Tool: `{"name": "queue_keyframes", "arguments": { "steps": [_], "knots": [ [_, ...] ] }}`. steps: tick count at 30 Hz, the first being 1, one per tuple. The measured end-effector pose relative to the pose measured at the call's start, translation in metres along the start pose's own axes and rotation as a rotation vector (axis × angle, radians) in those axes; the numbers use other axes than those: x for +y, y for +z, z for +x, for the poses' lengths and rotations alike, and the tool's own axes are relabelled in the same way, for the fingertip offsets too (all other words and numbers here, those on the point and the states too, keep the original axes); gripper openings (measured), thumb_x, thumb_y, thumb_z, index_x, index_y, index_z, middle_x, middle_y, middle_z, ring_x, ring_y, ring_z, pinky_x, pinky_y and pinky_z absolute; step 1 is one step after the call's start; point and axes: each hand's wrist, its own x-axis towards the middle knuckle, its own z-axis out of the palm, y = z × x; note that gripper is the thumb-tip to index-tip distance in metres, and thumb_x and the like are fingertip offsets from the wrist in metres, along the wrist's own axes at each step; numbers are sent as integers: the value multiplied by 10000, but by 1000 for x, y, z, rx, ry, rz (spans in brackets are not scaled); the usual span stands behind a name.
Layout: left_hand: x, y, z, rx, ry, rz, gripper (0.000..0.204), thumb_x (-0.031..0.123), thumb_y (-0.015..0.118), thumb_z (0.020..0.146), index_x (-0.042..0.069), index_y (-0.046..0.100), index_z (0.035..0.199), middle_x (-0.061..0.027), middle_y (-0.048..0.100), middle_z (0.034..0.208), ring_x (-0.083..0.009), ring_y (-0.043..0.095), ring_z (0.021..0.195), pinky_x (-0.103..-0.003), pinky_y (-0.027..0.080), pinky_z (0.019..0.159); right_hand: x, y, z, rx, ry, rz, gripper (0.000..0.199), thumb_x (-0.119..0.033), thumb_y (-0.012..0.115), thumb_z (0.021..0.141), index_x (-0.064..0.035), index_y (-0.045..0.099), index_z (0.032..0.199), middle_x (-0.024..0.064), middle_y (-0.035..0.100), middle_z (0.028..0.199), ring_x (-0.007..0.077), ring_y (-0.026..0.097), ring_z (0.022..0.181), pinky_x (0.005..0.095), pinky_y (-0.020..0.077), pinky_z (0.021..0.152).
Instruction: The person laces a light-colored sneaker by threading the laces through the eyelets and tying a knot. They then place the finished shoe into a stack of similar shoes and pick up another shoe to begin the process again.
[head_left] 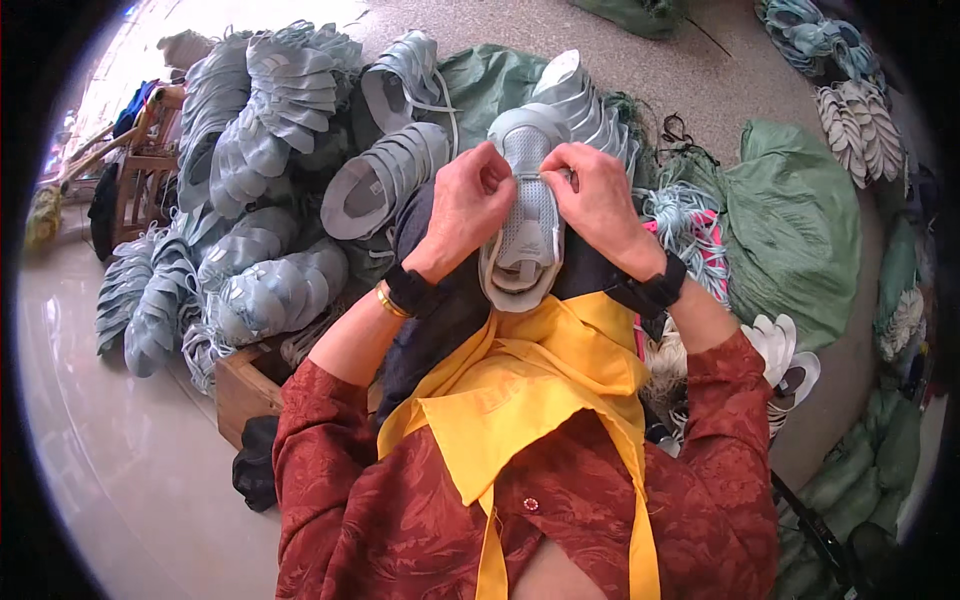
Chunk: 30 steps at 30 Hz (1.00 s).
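Note:
A pale grey shoe upper [530, 235] with a perforated tongue lies over my knees, its rounded toe pointing away from me. My left hand [470, 195] is closed in a pinch at the upper's left edge. My right hand [598, 200] pinches at the opposite edge, thumb and forefinger together. Between the two hands a thin, pale shoelace [530, 177] runs straight across the tongue. My fingers cover its ends and the eyelets beside them.
Stacks of pale blue-grey shoe uppers [275, 110] rise at the left, with more nested uppers [385, 180] beside my left knee. Bundled light blue laces [690, 235] and a green sack [790, 220] lie right. A wooden box [245, 390] stands low left.

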Motion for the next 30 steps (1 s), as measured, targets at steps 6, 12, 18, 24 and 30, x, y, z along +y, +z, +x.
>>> {"name": "queue_keyframes", "arguments": {
  "steps": [6,12,18,24,30],
  "knots": [
    [0,-4,1,-23,-85,-28,68,45,669,865,-6,630,890,-50,658,737,-92,615,686,-262,497,643,-5,-1,5,-142,122,113,83,-74,695,848,3,667,864,175,675,838,383,670,827,457,523,702],
    [-5,-1,0,-30,-39,-44,81,32,668,873,4,622,934,-54,652,776,-102,616,716,-262,499,656,-10,-4,10,-196,-151,-165,104,-94,687,871,-22,628,918,167,651,904,377,669,858,458,532,710],
    [-4,3,0,-26,54,-33,118,15,666,860,15,606,962,-92,612,860,-171,622,754,-305,509,654,-1,4,8,-175,-115,-80,93,-71,649,895,-19,584,937,177,634,924,401,649,882,479,522,733],
    [1,3,1,-43,75,8,131,0,644,839,31,599,958,-132,571,867,-296,622,761,-391,510,686,3,6,7,-149,-96,-28,83,-59,641,898,-13,584,938,180,629,910,407,639,891,484,508,746],
    [1,5,6,-58,129,65,143,-34,609,813,32,571,934,-152,567,889,-380,597,857,-450,485,739,7,7,7,-128,-85,13,83,-62,655,890,-3,600,908,178,637,893,395,643,887,473,509,750]
  ]
}}
